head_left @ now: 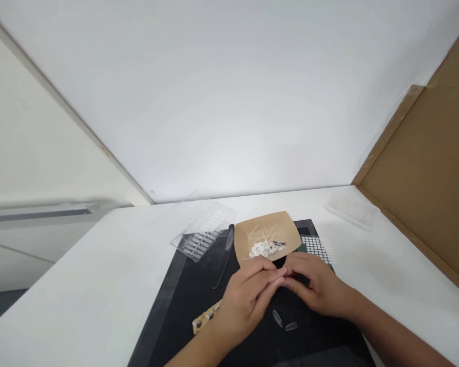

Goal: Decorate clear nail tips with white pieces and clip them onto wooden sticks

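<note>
My left hand and my right hand meet fingertip to fingertip above a black mat. Both are pinched closed; whatever lies between the fingertips is too small or hidden to name. Just beyond them sits a brown paper tray holding white bits and thin sticks. Two small clear nail-shaped pieces lie on the mat below my hands. A tan strip with dark round pieces is partly covered by my left hand and forearm.
Clear plastic trays with slots overlap the mat's back left corner, beside a dark curved tool. A sheet of white dots lies behind my right hand. A clear lid-like case rests at the back right, near a cardboard panel.
</note>
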`<action>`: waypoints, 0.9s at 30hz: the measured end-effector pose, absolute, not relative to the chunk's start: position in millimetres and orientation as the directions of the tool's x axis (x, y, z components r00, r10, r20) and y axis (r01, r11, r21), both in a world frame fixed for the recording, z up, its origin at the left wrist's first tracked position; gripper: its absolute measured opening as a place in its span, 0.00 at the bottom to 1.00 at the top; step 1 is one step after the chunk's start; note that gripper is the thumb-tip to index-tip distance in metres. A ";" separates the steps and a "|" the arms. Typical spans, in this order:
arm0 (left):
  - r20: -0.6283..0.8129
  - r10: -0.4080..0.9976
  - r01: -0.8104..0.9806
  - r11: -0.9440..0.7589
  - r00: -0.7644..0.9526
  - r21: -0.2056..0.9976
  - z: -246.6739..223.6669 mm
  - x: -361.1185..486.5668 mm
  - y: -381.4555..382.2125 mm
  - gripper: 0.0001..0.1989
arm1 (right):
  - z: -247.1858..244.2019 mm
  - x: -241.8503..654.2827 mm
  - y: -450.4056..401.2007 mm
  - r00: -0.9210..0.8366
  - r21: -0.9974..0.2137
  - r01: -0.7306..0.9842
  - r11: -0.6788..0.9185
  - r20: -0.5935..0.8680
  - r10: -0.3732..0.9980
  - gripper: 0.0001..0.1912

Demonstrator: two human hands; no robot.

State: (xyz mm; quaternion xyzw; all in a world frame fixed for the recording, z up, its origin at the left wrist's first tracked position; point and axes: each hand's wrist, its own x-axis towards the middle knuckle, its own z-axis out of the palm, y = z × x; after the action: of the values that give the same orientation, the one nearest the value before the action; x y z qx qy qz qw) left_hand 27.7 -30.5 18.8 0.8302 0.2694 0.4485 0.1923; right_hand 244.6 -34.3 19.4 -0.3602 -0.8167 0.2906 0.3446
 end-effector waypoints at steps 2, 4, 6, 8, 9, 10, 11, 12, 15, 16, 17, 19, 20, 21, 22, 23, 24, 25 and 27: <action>0.661 0.638 0.380 -0.769 0.396 0.515 20.0 22.2 -25.3 0.11 | 19.4 244.8 -33.7 -0.493 -0.708 0.399 0.583 0.370 0.787 0.09; 0.668 0.690 0.586 -0.674 0.281 0.450 19.9 13.3 -16.6 0.13 | 18.3 246.0 -32.1 -0.478 -0.704 0.405 0.584 0.381 0.791 0.07; 0.609 0.777 0.831 -0.437 0.158 0.343 18.9 2.8 -5.9 0.14 | 15.7 248.0 -29.5 -0.455 -0.703 0.410 0.581 0.394 0.798 0.06; 0.413 0.908 0.958 -0.178 0.071 0.226 18.1 -6.4 3.8 0.14 | 12.1 250.7 -26.3 -0.431 -0.702 0.409 0.584 0.415 0.801 0.05; 0.310 0.951 0.982 -0.078 0.021 0.170 17.9 -9.9 7.4 0.15 | 10.2 252.2 -24.6 -0.419 -0.700 0.411 0.584 0.424 0.803 0.05; 0.223 0.975 0.994 -0.015 -0.011 0.113 17.9 -12.4 10.0 0.16 | 8.6 253.5 -23.1 -0.405 -0.700 0.416 0.581 0.429 0.807 0.05; 0.152 0.988 0.998 0.026 -0.035 0.062 18.1 -14.0 11.5 0.18 | 7.2 254.7 -21.8 -0.391 -0.699 0.425 0.576 0.432 0.813 0.06; 0.101 0.994 0.999 0.048 -0.049 0.018 18.3 -14.8 12.1 0.20 | 6.2 255.6 -20.7 -0.376 -0.697 0.436 0.570 0.434 0.818 0.07; -0.022 0.998 0.996 0.058 -0.060 -0.063 19.3 -14.5 10.5 0.23 | 4.7 256.8 -19.0 -0.348 -0.693 0.462 0.553 0.432 0.832 0.08; -0.061 0.996 0.996 0.059 -0.063 -0.069 19.8 -14.1 9.7 0.23 | 4.5 256.7 -19.0 -0.347 -0.692 0.466 0.551 0.431 0.833 0.08; -0.090 0.994 0.996 0.056 -0.062 -0.070 20.3 -13.8 8.8 0.23 | 4.3 256.4 -19.1 -0.345 -0.692 0.470 0.548 0.428 0.835 0.07; -0.114 0.992 0.997 0.041 -0.049 -0.071 21.4 -13.6 7.5 0.22 | 3.7 255.6 -19.7 -0.342 -0.693 0.477 0.540 0.419 0.841 0.07; -0.119 0.992 0.997 0.030 -0.038 -0.072 22.0 -13.8 7.0 0.21 | 3.4 255.2 -20.2 -0.341 -0.694 0.478 0.538 0.418 0.842 0.07; -0.123 0.992 0.997 0.018 -0.027 -0.073 22.4 -14.2 6.7 0.20 | 3.2 255.1 -20.7 -0.339 -0.696 0.477 0.537 0.418 0.843 0.06; -0.126 0.992 0.997 0.004 -0.013 -0.072 22.6 -14.8 6.4 0.18 | 2.9 255.1 -21.2 -0.337 -0.700 0.472 0.536 0.418 0.844 0.06; -0.126 0.992 0.998 -0.009 0.000 -0.065 22.7 -15.5 6.2 0.17 | 2.7 255.3 -21.6 -0.334 -0.704 0.467 0.535 0.420 0.844 0.06; -0.125 0.992 0.998 -0.015 0.008 -0.053 22.6 -16.4 6.2 0.17 | 2.6 255.7 -21.8 -0.330 -0.708 0.461 0.535 0.422 0.844 0.05; -0.118 0.993 0.999 -0.019 0.014 -0.040 22.2 -17.3 6.3 0.16 | 2.4 256.2 -21.9 -0.325 -0.712 0.457 0.534 0.425 0.845 0.05; -0.096 0.995 1.000 -0.023 0.022 -0.014 21.1 -19.5 6.8 0.15 | 1.9 257.2 -21.4 -0.313 -0.715 0.457 0.530 0.428 0.848 0.05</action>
State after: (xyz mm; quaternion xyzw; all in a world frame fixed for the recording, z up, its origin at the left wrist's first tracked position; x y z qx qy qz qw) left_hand -19.5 6.8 21.1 0.7142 0.6983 -0.0395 0.0286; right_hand 257.2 -21.4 1.9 -0.4214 -0.7739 0.2399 0.4073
